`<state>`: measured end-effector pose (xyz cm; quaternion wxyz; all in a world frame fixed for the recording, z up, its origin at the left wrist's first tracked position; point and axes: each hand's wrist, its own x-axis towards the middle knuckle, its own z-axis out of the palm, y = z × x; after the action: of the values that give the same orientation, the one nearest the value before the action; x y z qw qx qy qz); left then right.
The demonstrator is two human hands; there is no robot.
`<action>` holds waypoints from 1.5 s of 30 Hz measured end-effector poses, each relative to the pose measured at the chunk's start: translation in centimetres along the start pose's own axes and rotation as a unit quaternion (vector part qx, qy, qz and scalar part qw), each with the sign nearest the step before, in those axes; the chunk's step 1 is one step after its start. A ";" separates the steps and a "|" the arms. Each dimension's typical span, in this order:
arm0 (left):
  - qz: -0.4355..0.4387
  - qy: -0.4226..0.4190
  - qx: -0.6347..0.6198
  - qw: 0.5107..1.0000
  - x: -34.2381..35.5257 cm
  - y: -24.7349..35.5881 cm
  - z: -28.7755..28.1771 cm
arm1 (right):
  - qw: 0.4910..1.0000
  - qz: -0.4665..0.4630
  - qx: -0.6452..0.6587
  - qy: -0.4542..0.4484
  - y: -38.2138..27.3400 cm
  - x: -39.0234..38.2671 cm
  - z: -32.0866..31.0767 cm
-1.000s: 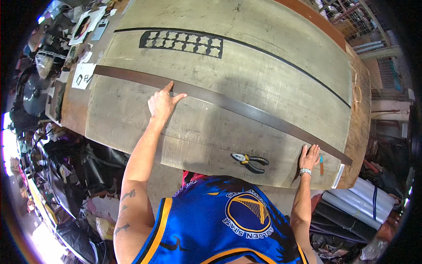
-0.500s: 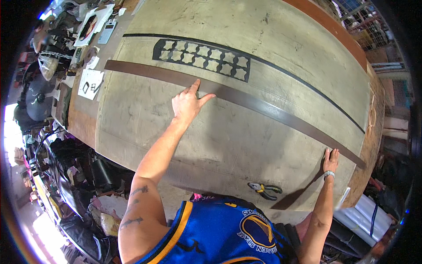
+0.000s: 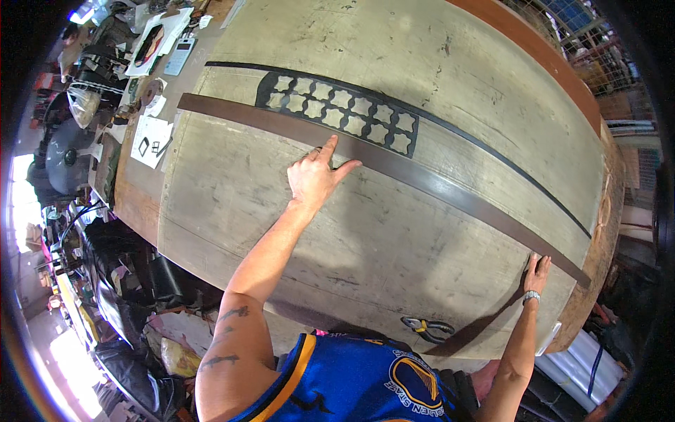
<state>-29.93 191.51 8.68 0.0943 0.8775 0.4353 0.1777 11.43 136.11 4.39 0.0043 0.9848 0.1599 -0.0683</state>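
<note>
A long flat brown strip (image 3: 443,187) lies slantwise across the worktable, apparently leather or a similar sheet material. My left hand (image 3: 312,181) rests at its left half, index finger stretched onto it and thumb spread along its near edge. At the strip's right end, my right hand (image 3: 537,276) lays its extended fingers at the near edge. Neither hand grips anything. Just beyond the strip sits a black panel (image 3: 265,90) with two rows of star-like cut-outs; their edges are close together, and whether they touch I cannot tell. A thin black strip (image 3: 506,162) runs behind the panel.
Pliers (image 3: 427,328) with yellow and black handles lie near the table's front edge. A calculator (image 3: 180,56) and printed papers (image 3: 149,144) are at the left. Clear rolls (image 3: 580,359) stand below right. A reddish-brown band (image 3: 541,53) borders the far right.
The brown strip has slid away from me, closing much of the gap to the cut-out panel. Both hands have moved along with it. The whole view has shifted slightly.
</note>
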 end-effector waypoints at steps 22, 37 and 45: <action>0.072 0.051 0.048 0.995 0.1 -0.6 1.3 | 0.988 0.134 0.073 0.034 -8.6 -2.2 -2.3; 0.014 -0.172 -0.156 0.972 -16.6 1.1 -6.3 | 0.935 -0.212 0.281 0.051 -6.7 -15.6 -6.7; -0.080 -0.245 -0.288 0.922 -34.6 10.2 -7.9 | 0.907 -0.378 0.184 0.033 -10.4 -28.6 -0.9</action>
<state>-44.94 157.83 11.24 0.4604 0.7910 0.3974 0.0667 -18.59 137.02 9.32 -0.2083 0.8356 0.5046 -0.0607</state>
